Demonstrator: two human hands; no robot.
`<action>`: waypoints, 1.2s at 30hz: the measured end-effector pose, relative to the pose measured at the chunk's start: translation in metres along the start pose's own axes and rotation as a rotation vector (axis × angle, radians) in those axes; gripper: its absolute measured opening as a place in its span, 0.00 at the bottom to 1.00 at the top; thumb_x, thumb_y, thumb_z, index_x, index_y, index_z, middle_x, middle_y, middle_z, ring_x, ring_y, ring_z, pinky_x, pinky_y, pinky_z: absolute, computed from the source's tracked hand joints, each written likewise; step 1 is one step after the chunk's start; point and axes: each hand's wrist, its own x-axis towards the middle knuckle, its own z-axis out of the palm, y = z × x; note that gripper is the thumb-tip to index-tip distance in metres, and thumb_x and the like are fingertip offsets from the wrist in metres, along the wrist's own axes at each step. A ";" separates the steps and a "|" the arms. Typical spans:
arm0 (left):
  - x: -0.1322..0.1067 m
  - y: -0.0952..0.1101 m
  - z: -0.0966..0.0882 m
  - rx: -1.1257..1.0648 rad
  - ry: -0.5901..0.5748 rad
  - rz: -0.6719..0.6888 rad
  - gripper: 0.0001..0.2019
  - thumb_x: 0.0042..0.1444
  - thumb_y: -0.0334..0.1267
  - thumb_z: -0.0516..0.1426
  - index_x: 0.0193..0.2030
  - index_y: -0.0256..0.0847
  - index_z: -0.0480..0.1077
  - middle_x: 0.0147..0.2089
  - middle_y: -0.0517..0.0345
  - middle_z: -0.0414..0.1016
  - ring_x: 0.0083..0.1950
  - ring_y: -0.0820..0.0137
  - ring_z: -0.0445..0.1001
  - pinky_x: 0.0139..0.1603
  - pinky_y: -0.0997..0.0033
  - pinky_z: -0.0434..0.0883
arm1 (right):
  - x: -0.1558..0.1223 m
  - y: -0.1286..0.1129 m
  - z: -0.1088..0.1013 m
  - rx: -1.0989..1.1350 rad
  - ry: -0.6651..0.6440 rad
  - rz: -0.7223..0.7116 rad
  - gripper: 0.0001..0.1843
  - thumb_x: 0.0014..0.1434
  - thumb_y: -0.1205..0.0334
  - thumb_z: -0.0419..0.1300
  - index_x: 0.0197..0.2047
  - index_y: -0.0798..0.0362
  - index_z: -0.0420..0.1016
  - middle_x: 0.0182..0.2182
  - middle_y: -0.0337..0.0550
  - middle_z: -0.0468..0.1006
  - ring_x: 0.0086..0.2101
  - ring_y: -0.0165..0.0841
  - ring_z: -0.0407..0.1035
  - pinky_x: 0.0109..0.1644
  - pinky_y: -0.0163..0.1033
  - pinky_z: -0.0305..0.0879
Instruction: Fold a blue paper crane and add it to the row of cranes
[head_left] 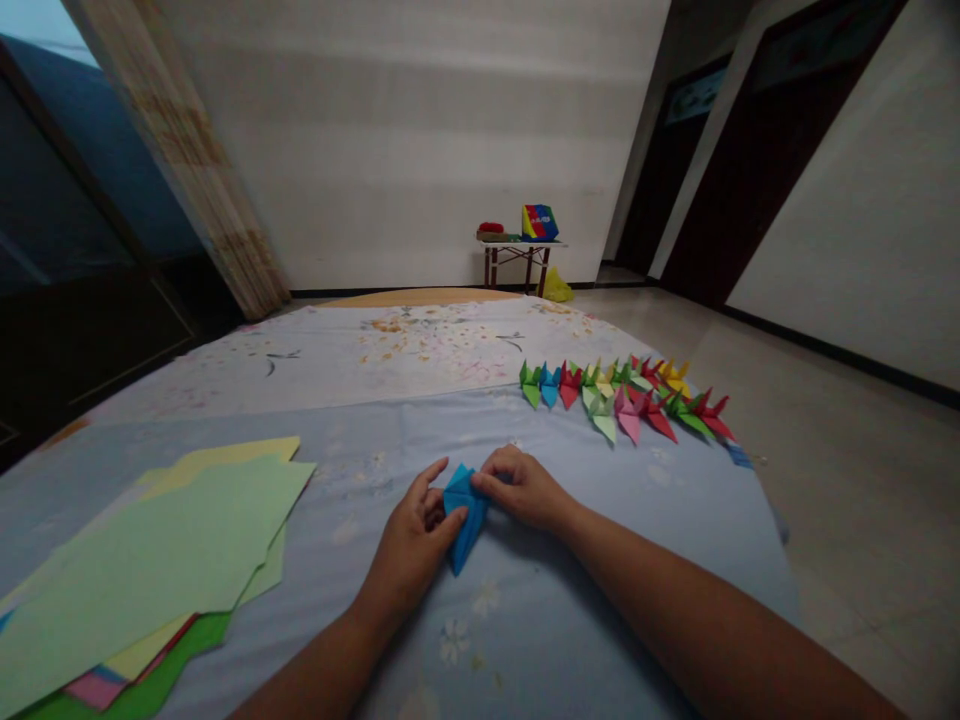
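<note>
A partly folded blue paper piece [465,515] lies on the pale blue floral cloth [570,600]. My left hand [411,545] grips its left side, thumb pressed on the paper and fingers curled. My right hand [523,488] pinches its upper right edge with closed fingers. Both hands rest on the cloth.
A fanned stack of coloured paper sheets [157,560], green and yellow on top, lies at the left. Several folded paper cranes [622,398] in mixed colours sit in rows at the right. A small table [519,258] with colourful items stands by the far wall. Bare floor lies to the right.
</note>
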 end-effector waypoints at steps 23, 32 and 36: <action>0.011 0.000 0.008 -0.342 0.004 -0.037 0.36 0.44 0.44 0.63 0.59 0.35 0.56 0.46 0.47 0.76 0.47 0.59 0.74 0.47 0.63 0.70 | -0.016 -0.006 -0.023 -0.183 0.146 -0.389 0.18 0.56 0.61 0.56 0.51 0.47 0.69 0.44 0.46 0.67 0.46 0.39 0.60 0.50 0.48 0.56; 0.015 0.000 0.014 -0.330 -0.010 -0.024 0.32 0.40 0.41 0.65 0.53 0.34 0.63 0.47 0.45 0.75 0.49 0.57 0.73 0.51 0.59 0.68 | -0.015 -0.003 -0.025 -0.254 0.029 -0.414 0.10 0.53 0.63 0.60 0.40 0.49 0.72 0.43 0.45 0.69 0.44 0.37 0.60 0.49 0.47 0.55; 0.017 -0.001 0.013 -0.306 -0.021 -0.036 0.34 0.37 0.36 0.65 0.54 0.33 0.62 0.49 0.43 0.74 0.49 0.57 0.73 0.51 0.59 0.68 | -0.014 -0.002 -0.027 -0.256 0.021 -0.418 0.05 0.51 0.67 0.60 0.34 0.51 0.71 0.43 0.44 0.69 0.44 0.36 0.60 0.49 0.46 0.54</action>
